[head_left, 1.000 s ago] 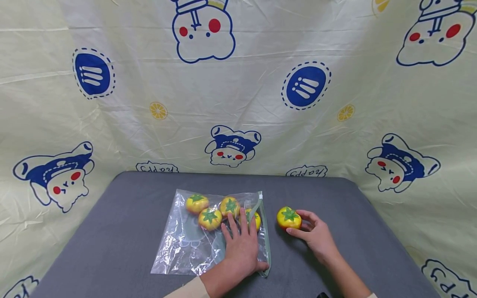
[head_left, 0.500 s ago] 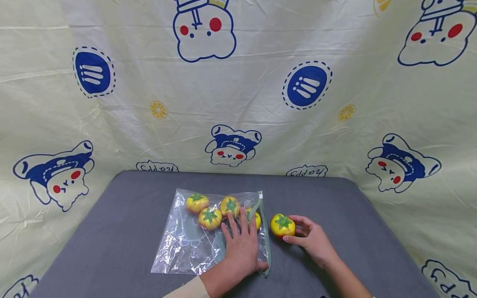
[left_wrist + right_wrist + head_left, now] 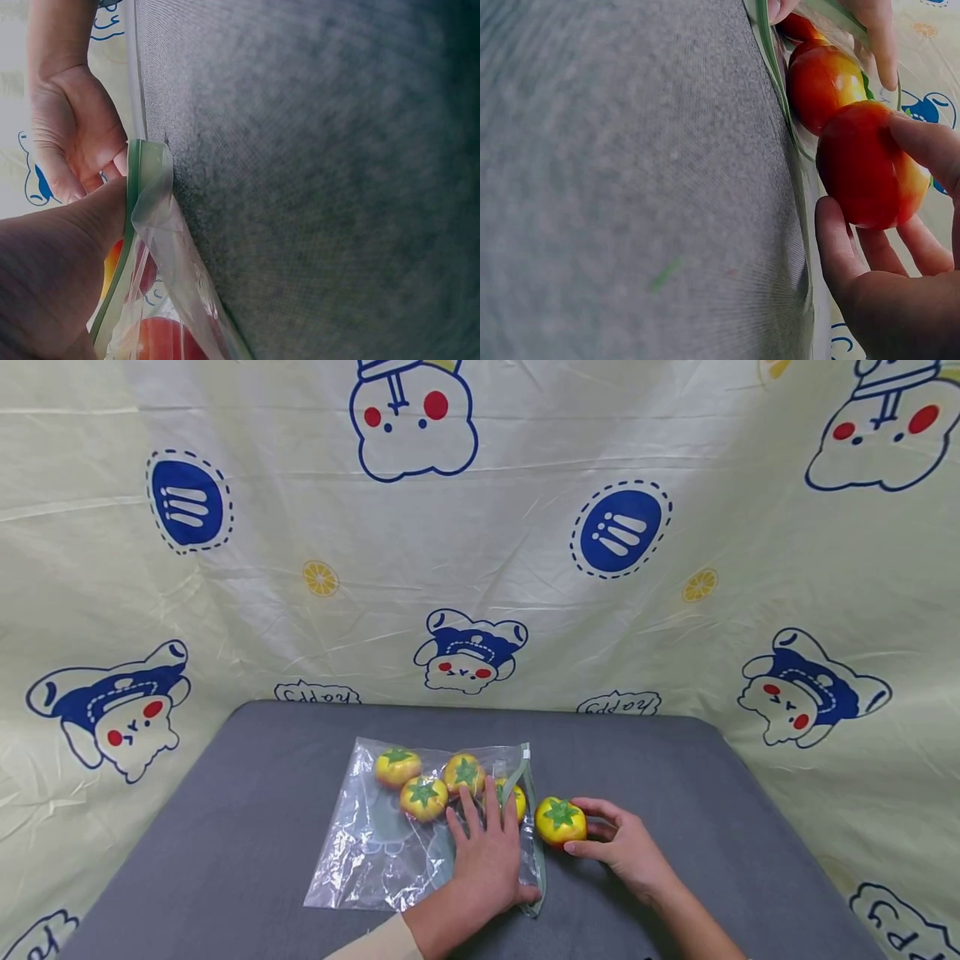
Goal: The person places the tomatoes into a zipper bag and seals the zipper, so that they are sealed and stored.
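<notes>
My right hand [image 3: 626, 852] holds a yellow-and-red tomato [image 3: 561, 822] with a green star-shaped top, thumb and fingers around its side. The tomato is right at the mouth of a clear zip bag [image 3: 352, 868]. In the right wrist view this tomato [image 3: 866, 169] overlaps another tomato [image 3: 821, 82] inside the bag. My left hand [image 3: 487, 860] lies on the bag near its mouth, fingers straight and spread. Its thumb reaches the green zip edge [image 3: 133, 180]. Several similar tomatoes [image 3: 423, 798] lie within the bag, one partly hidden under the left fingers.
A grey cloth-covered table [image 3: 240, 827] carries everything. Behind it hangs a pale printed curtain [image 3: 525, 552] with cartoon figures. The bag lies flat, its mouth facing right.
My right hand has carried its tomato left and slightly nearer to me, up to the bag's mouth. The left hand and the bag have stayed in place.
</notes>
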Action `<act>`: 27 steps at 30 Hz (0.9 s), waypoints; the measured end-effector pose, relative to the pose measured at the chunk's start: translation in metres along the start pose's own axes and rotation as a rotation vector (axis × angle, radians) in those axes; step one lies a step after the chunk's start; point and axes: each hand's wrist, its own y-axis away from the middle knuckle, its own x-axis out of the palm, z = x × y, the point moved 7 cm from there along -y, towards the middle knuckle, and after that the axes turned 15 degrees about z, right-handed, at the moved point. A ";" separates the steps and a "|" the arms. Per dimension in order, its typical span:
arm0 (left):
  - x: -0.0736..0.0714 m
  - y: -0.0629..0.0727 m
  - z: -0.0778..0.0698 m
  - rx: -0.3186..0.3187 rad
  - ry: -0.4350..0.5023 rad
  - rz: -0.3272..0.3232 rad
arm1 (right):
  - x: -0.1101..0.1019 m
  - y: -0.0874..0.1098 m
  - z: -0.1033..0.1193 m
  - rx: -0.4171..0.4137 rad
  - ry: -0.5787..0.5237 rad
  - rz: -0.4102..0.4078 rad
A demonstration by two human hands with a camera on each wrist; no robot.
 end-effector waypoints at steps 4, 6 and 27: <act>-0.001 0.000 0.000 0.006 -0.003 -0.002 | 0.002 0.000 0.001 0.012 0.012 -0.002; -0.001 0.000 0.000 0.009 -0.005 0.000 | 0.003 -0.001 0.001 0.010 0.012 0.002; -0.002 0.001 -0.001 0.019 0.006 0.019 | 0.011 -0.007 0.004 -0.085 0.006 0.072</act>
